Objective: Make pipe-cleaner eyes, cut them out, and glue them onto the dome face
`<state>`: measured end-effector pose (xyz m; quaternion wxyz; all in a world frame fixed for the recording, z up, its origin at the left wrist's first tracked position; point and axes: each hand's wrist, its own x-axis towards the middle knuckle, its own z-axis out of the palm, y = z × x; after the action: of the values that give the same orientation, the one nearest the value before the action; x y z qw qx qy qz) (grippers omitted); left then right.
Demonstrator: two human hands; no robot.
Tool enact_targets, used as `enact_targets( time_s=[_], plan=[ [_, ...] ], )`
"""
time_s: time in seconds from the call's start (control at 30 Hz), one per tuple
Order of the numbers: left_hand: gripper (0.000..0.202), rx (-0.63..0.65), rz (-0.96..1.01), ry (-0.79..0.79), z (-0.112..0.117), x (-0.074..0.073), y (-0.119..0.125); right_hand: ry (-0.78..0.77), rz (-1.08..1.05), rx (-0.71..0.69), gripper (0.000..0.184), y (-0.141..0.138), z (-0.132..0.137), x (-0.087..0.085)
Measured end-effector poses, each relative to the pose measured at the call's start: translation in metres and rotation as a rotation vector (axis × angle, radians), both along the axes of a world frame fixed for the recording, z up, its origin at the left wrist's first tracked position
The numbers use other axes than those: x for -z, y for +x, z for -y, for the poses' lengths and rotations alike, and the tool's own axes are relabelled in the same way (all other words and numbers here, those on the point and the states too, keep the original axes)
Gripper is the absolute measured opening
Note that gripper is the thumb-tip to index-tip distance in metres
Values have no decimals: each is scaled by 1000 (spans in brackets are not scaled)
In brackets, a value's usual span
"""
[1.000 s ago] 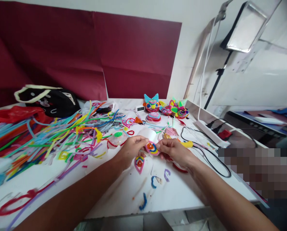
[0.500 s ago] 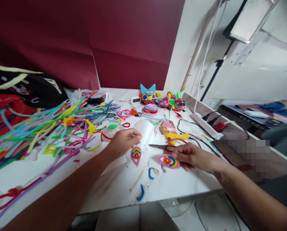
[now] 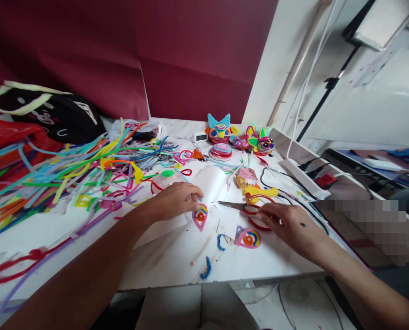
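Note:
My left hand (image 3: 177,200) is over the table, fingers bent and thumb apart from them. Its thumb side is at the top of an eye-shaped pipe-cleaner piece (image 3: 200,218) with a pink outline and orange centre, lying flat. My right hand (image 3: 290,231) grips scissors (image 3: 232,205) by their red-orange handles, blades pointing left and looking closed. Just below the handles, a second eye-shaped pipe-cleaner piece (image 3: 248,239) rests on the table, apart from my fingers. Blue pipe-cleaner scraps (image 3: 207,268) lie near the front edge.
Loose pipe cleaners (image 3: 87,165) are heaped at the left. A yellow glue gun (image 3: 259,190) and its cable lie beyond the scissors. Colourful pipe-cleaner figures (image 3: 220,130) stand at the back by a small digital clock (image 3: 200,137). A power strip (image 3: 307,178) runs along the right side.
My right hand has let go of the second eye piece, now on the table, and keeps the scissors. My left fingers have parted and lowered toward the first eye piece. The view shifted slightly.

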<state>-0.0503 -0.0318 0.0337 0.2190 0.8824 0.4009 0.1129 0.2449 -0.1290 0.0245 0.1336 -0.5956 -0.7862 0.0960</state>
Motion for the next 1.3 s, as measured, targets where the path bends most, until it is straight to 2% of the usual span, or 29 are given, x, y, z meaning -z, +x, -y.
enact_targets(
  time_s=[0.07,0.17,0.33,0.5,0.7,0.97,1.1,1.2,1.3],
  plan=[
    [27,6,-19,19,0,0,0,91,102,12,29,3,-6,1],
    [21,-19,-6,59,-1,2,-1,74,175,-45,30,7,-16,5],
    [21,-36,9,77,-4,8,-1,26,113,-90,33,12,-28,17],
    [23,-20,-59,201,-4,17,4,-18,58,-136,31,13,-34,26],
    [21,-42,-178,239,-3,23,10,-33,116,-181,31,13,-34,16],
    [23,-95,5,417,-12,24,8,-65,26,-97,28,21,-30,1],
    [20,-137,110,396,-10,11,18,-68,-65,-76,25,22,-27,-4],
    [23,-139,147,472,3,-11,22,-85,-195,-78,23,22,-25,-7],
    [28,-115,154,572,21,-35,13,-87,-293,-66,29,23,-25,-8]
  ],
)
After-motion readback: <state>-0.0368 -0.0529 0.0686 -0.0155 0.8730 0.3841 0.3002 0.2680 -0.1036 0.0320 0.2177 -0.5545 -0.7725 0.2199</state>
